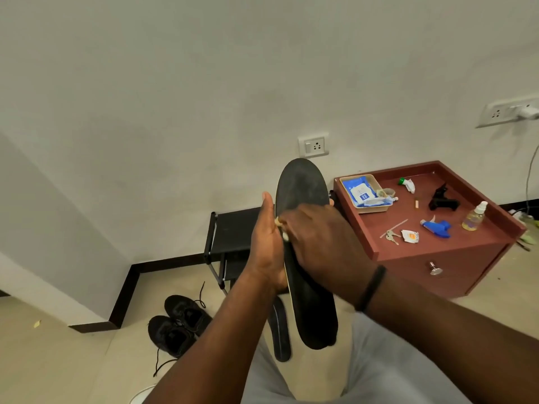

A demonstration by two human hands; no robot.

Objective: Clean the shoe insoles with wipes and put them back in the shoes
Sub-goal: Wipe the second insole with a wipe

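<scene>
**Wipe on the raised insole**

A long black foam insole [303, 228] stands nearly upright in front of the person, toe end up near the wall socket [313, 146], heel end down over the lap. The left hand [267, 243] backs it from the left edge, palm against the insole, fingers straight and pressed together, pointing upward. The right hand [318, 237] lies across the insole's face; its fingers curl over a small crumpled white wipe [282, 228], of which only bits show at the fingertips beside the left palm. A black band [372, 288] circles the right wrist.

A second black insole [280, 336] lies below, against the light grey trouser leg, partly hidden by the raised one. Two black lace-up shoes [178, 325] sit side by side on the pale tiled floor to the left, laces loose, well apart from the hands.

To the right stands a reddish-brown wooden cabinet [446, 258]. On its top a shallow beige tray [376, 209] holds a blue-and-white pack of wipes [360, 192]; near it lie a clear spray bottle [474, 217], a blue spray head [437, 227], and a set of keys [392, 237]. A black metal rack [230, 228] stands behind the hands against the wall.
</scene>
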